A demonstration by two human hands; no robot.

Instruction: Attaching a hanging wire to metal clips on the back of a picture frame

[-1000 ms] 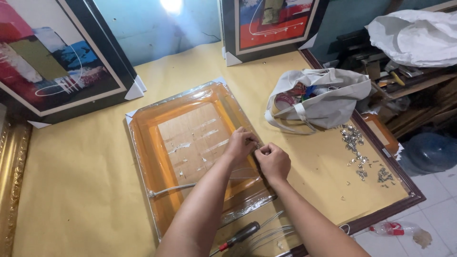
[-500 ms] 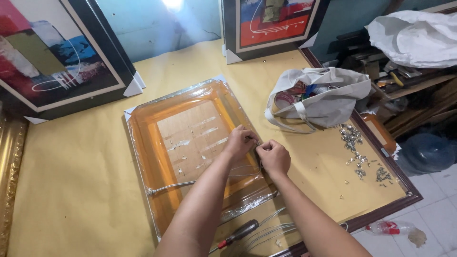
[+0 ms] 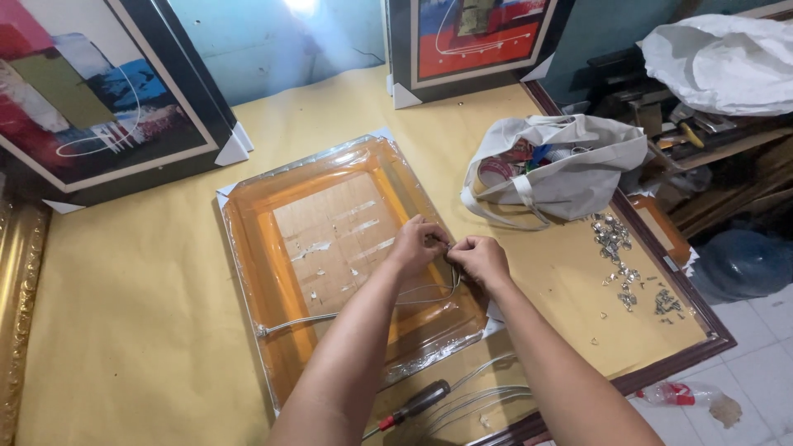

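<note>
Leaning against the blue wall (image 3: 273,58) — two framed abstract paintings, one at far left (image 3: 91,107), one at top centre (image 3: 471,37). On the yellow-papered table (image 3: 124,289): a grey cloth bag (image 3: 570,169) stuffed with bits, scattered small metal clips (image 3: 619,260), a dark-handled screwdriver (image 3: 413,405) near the front edge. Down on the tiled floor — a plastic bottle (image 3: 681,396).

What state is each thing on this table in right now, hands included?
Left hand: pinched shut on the wire at the frame's right edge.
Right hand: pinched shut on the same wire.
Wire: strung across the frame's back, slack.
Orange frame: lying face down, plastic-wrapped.
Canvas bag: open, slumped.
Screwdriver: lying loose.
Metal clips: scattered.
Plastic bottle: on its side on the floor.
</note>
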